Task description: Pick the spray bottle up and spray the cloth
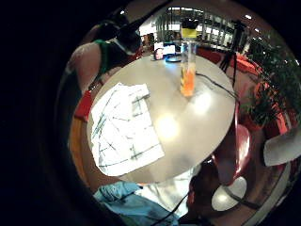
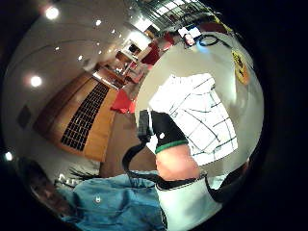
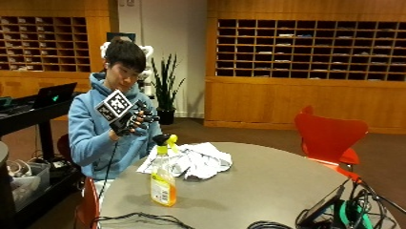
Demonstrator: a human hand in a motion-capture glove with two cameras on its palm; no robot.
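Wood-panelled walls with rows of cubbyholes (image 3: 304, 47) back a round grey tabletop (image 3: 266, 186), with a red chair (image 3: 329, 136) beside it. The outside view alone shows the seated person in a blue hoodie (image 3: 89, 133); the little finger side palm view looks down on the whole tabletop. A white checked cloth (image 3: 193, 160) lies crumpled near the person's edge. The spray bottle (image 3: 163, 179), holding orange liquid, stands upright just in front of the cloth. The gloved right hand (image 3: 130, 119) is raised at chest height, well apart from both, fingers spread and holding nothing.
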